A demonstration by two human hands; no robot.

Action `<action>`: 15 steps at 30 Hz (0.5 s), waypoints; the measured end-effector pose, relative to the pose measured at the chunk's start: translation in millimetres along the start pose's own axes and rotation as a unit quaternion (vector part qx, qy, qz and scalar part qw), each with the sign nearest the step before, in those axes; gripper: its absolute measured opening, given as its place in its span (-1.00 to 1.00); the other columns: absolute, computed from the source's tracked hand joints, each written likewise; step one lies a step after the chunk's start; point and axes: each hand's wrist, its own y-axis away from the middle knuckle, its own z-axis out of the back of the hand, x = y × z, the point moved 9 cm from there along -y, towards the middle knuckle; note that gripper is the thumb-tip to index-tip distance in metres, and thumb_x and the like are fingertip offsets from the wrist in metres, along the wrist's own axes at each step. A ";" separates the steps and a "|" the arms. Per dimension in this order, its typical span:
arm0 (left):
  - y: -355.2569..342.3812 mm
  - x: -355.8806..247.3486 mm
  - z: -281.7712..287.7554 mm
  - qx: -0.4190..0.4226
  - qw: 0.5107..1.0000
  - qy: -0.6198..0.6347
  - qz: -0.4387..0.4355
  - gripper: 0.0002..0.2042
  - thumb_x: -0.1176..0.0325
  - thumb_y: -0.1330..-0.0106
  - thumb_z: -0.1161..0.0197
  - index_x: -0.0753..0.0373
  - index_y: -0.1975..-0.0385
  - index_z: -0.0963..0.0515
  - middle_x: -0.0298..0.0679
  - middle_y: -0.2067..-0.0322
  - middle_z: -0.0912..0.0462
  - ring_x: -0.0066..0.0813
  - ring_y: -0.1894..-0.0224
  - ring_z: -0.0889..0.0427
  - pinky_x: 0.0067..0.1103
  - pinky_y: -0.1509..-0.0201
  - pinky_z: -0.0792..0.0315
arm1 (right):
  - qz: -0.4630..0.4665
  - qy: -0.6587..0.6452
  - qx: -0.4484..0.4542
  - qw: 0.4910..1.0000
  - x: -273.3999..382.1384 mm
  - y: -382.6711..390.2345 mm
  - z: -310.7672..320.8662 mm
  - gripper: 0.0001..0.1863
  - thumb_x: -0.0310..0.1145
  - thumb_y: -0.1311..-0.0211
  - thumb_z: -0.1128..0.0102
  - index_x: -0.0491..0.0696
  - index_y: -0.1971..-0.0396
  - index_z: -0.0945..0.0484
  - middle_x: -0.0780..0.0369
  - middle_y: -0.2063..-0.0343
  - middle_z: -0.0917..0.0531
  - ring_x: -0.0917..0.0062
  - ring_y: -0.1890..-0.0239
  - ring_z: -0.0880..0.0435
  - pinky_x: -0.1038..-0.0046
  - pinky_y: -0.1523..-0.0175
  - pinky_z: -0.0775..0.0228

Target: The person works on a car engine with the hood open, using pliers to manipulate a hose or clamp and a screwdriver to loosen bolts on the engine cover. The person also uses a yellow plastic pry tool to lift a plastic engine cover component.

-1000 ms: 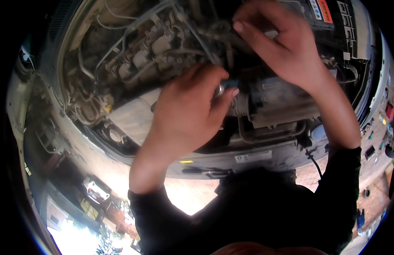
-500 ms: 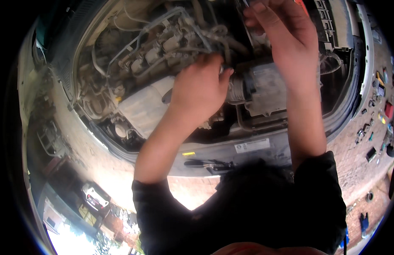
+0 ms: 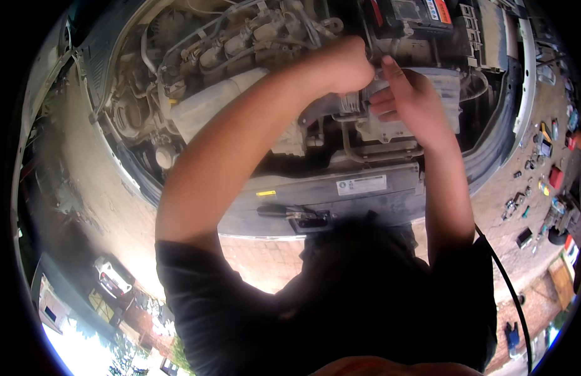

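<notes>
My left hand (image 3: 350, 66) is closed in a fist above the ribbed intake hose (image 3: 348, 104). Its fingers curl away from view, so whatever it grips is hidden. Close beside it, my right hand (image 3: 419, 106) has its fingers stretched and apart, thumb raised toward the left fist. This hand hovers over the grey air filter box (image 3: 390, 130) and covers part of it. A dusty engine (image 3: 240, 47) with pipes and hoses lies to the left of both hands.
A battery (image 3: 412, 14) sits at the far side of the engine bay. A latch handle (image 3: 309, 219) is on the front panel (image 3: 240, 216) near my body. Tools and parts, including a red box (image 3: 555, 177), lie on the ground at right. A white car (image 3: 113, 277) stands at lower left.
My left hand has moved right and farther away. The right hand has come down from the battery area toward it, and its fingers have spread. The view has shifted, showing more of the battery.
</notes>
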 end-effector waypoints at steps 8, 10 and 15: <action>0.7 -6.9 -58.2 -0.220 0.826 0.482 -0.193 -0.70 0.53 -0.40 -0.09 0.37 -0.09 -0.35 -0.13 0.09 -0.60 -0.47 0.08 -0.63 -0.52 0.14 -0.55 | 0.003 0.203 0.044 0.978 22.3 -40.9 -4.7 -0.44 0.07 -0.27 -0.26 -0.21 0.13 -0.64 0.18 0.31 -0.72 0.57 0.33 -0.67 0.50 0.23 -0.52; 4.6 -10.2 -68.0 -0.258 0.780 0.512 -0.251 -0.50 0.52 -0.41 -0.13 0.42 -0.26 -0.10 -0.13 0.02 -0.55 -0.44 0.03 -0.59 -0.55 0.04 -0.52 | 0.025 0.309 0.039 0.950 27.8 -51.8 -4.6 -0.46 0.04 -0.27 -0.28 -0.23 0.14 -0.63 0.20 0.35 -0.72 0.58 0.35 -0.67 0.50 0.24 -0.51; 49.2 -3.3 -92.1 -0.264 0.761 0.479 -0.350 -0.09 0.45 -0.38 -0.24 0.42 -0.46 0.37 0.00 -0.27 -0.23 -0.40 -0.03 -0.47 -0.54 0.05 -0.48 | 0.046 0.436 0.030 0.898 39.6 -46.2 -15.5 -0.56 -0.11 -0.33 -0.29 -0.29 0.28 -0.54 0.10 0.48 -0.71 0.50 0.52 -0.72 0.47 0.42 -0.55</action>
